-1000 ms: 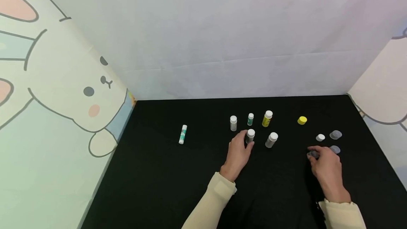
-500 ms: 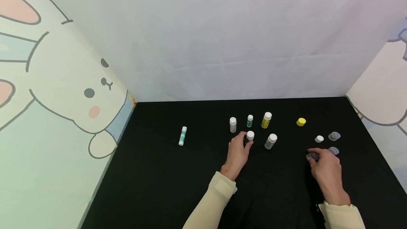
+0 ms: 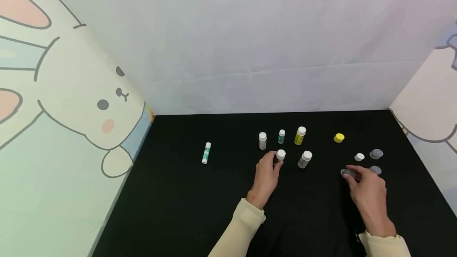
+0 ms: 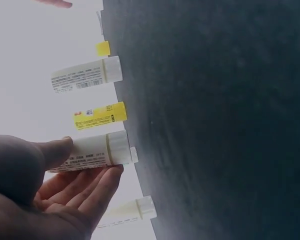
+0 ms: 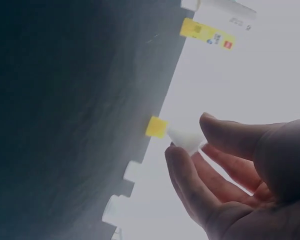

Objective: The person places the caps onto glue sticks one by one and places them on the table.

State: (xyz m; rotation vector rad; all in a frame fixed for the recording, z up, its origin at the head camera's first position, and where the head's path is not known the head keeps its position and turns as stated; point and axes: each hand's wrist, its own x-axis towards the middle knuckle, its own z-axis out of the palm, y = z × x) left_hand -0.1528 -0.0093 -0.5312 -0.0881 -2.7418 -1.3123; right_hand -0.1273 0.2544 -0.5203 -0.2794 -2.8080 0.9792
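The left hand (image 3: 265,177) gripped a small grey-white tube with a round white cap (image 3: 281,154), thumb on one side and curled fingers on the other. The tube stood roughly upright over the black-covered table (image 3: 171,193); whether its base bore fully on the cloth could not be settled. The right hand (image 3: 369,193) held a small, shallow, translucent plastic cap (image 3: 346,173) between thumb and fingertips, well apart from the tube.

Principal hazard: the right-hand pinch. The right wrist view showed contact at the fingertips only, with the palm well back from the cap. A smooth, light piece so held was judged liable to slip or spin out if squeezed unevenly — and, being round, to roll. Clearance between cap and cloth could not be confirmed.

Second hazard: crowding at the left. A slim grey-white tube with a white cap (image 3: 262,141) and a small green tube with a white cap (image 3: 281,136) stood just beyond the left fingers; a stouter grey tube with a white cap (image 3: 304,160) stood to the right. Narrow footings made a toppling plausible should the knuckles swing sideways.

Third hazard: a second translucent plastic cap (image 3: 376,169) lay just beside the right knuckles, partly screened — a backward sweep could have shoved it.
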